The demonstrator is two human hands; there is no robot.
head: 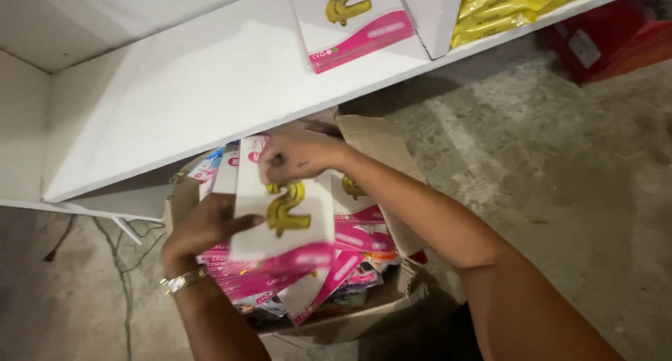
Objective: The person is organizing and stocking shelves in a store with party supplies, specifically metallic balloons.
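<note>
- Cardboard box: open-topped, standing on the concrete floor just below the front edge of the white shelf; one flap stands up at the side of the box away from the person.
- Contents of the box: a dense, untidy heap of flat packets with white faces and pink bottom bands, most lying tilted or overlapping; a second gold figure shows on a packet deeper in the box.
- Held packet: a flat white card pack bearing a gold balloon numeral, lifted above the middle of the box. Its long axis runs from the shelf edge toward the person, slightly tilted; the pink band is at the end nearer the person, the top end points at the shelf.
- Left hand: at the near-left side of the box, fingers curled round the left edge of the held packet, thumb on its face; a gold-coloured bracelet sits at the wrist.
- Right hand: over the far part of the box, fingers bent and closed on the top end of the held packet.
- On the shelf above the box: a like packet with a gold numeral, lying flat, and beyond it a stack of yellow packets.
</note>
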